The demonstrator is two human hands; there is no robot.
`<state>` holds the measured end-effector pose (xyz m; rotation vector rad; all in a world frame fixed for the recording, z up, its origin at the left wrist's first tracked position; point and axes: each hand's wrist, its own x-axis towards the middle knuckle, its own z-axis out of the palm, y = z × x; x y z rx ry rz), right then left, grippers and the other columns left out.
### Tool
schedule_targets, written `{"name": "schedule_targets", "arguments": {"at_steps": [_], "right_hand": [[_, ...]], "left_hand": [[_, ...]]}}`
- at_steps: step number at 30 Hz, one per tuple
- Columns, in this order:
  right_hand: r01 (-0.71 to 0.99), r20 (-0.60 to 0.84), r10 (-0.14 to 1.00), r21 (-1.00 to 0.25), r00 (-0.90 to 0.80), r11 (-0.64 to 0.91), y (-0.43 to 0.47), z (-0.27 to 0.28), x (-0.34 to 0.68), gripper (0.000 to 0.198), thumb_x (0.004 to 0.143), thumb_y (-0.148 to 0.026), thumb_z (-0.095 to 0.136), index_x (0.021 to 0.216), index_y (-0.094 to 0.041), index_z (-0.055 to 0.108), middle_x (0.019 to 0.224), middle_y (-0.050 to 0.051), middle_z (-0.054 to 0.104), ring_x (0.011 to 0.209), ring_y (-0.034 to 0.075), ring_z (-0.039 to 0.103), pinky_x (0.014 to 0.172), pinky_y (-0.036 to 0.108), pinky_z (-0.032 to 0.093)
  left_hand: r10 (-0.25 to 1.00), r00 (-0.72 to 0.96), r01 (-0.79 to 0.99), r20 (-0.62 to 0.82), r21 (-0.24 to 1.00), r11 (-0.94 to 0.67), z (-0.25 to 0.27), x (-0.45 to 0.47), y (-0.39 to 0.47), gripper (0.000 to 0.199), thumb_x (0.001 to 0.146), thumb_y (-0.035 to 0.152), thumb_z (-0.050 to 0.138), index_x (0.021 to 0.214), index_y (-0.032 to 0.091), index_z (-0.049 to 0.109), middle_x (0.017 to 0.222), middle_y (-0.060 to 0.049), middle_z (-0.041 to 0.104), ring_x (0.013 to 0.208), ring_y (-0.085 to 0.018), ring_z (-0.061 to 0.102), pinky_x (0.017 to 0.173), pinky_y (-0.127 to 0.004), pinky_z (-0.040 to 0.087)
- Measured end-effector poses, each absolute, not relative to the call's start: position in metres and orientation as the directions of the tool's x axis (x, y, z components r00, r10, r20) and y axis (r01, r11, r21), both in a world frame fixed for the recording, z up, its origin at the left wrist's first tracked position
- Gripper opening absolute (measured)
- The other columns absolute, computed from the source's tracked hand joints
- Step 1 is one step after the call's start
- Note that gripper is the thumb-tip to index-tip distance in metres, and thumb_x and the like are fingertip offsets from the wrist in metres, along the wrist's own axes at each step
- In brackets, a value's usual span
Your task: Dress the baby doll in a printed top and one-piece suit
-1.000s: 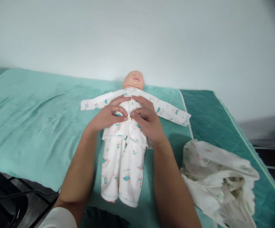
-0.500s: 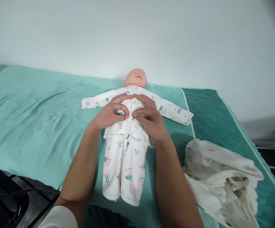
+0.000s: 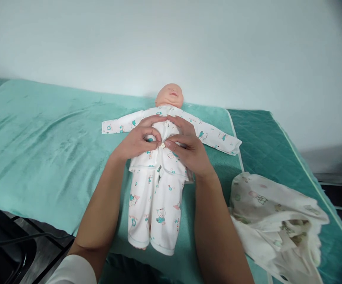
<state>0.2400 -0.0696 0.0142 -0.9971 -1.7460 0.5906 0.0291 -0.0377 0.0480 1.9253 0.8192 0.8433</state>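
Observation:
A baby doll [image 3: 170, 96] lies on its back, head toward the wall, in a white printed pajama top [image 3: 220, 139] and matching pants [image 3: 162, 215]. Over its front, my left hand [image 3: 138, 138] pinches one edge of the top's opening, thumb and index finger together. My right hand [image 3: 187, 144] pinches the opposite edge just beside a pale button [image 3: 163, 145]. Both hands meet at that button, with the other fingers resting on the chest. Whether the button sits through its hole I cannot tell. The doll's sleeves stretch out to both sides.
Light green cloth [image 3: 55, 157] covers the bed under the doll, with a darker quilted cover [image 3: 262, 146] at the right. A crumpled white printed garment [image 3: 274, 221] lies to the right of my forearm. A black chair [image 3: 5, 248] stands at lower left. A white wall [image 3: 129, 43] rises behind.
Both hands keep their places at the button, with only slight finger movement. The button looks a little more covered by the fingers and cloth. The whole view has shifted slightly.

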Motion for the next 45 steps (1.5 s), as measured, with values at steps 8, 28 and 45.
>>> {"name": "schedule_targets", "arguments": {"at_steps": [8, 28, 45], "right_hand": [[0.350, 0.530, 0.829, -0.753, -0.180, 0.558, -0.070, 0.017, 0.240, 0.019, 0.093, -0.046, 0.071, 0.079, -0.035, 0.079, 0.154, -0.010, 0.058, 0.152, 0.029, 0.043, 0.129, 0.059, 0.031], [0.405, 0.524, 0.833, -0.732, -0.178, 0.547, -0.073, 0.020, 0.236, 0.019, 0.091, -0.043, 0.072, 0.077, -0.030, 0.073, 0.155, -0.006, 0.057, 0.152, 0.029, 0.043, 0.128, 0.059, 0.030], [0.380, 0.487, 0.868, -0.787, -0.101, 0.486, -0.073, 0.022, 0.230, 0.023, 0.093, -0.043, 0.072, 0.078, -0.026, 0.068, 0.153, 0.001, 0.059, 0.149, 0.028, 0.046, 0.127, 0.054, 0.033]], "left_hand": [[0.797, 0.543, 0.266, 0.264, 0.846, -0.462, 0.049, 0.032, -0.039, 0.015, 0.076, 0.010, 0.063, 0.075, 0.022, 0.070, 0.159, -0.002, 0.052, 0.157, -0.032, 0.035, 0.115, -0.052, 0.049], [0.799, 0.533, 0.221, 0.279, 0.865, -0.450, 0.044, 0.031, -0.037, 0.009, 0.081, 0.015, 0.067, 0.077, 0.023, 0.070, 0.158, -0.001, 0.053, 0.152, -0.033, 0.043, 0.106, -0.048, 0.056], [0.767, 0.559, 0.217, 0.315, 0.837, -0.502, 0.040, 0.033, -0.035, 0.012, 0.092, 0.036, 0.071, 0.097, 0.026, 0.076, 0.160, -0.002, 0.051, 0.155, -0.028, 0.038, 0.127, -0.051, 0.034]]}}
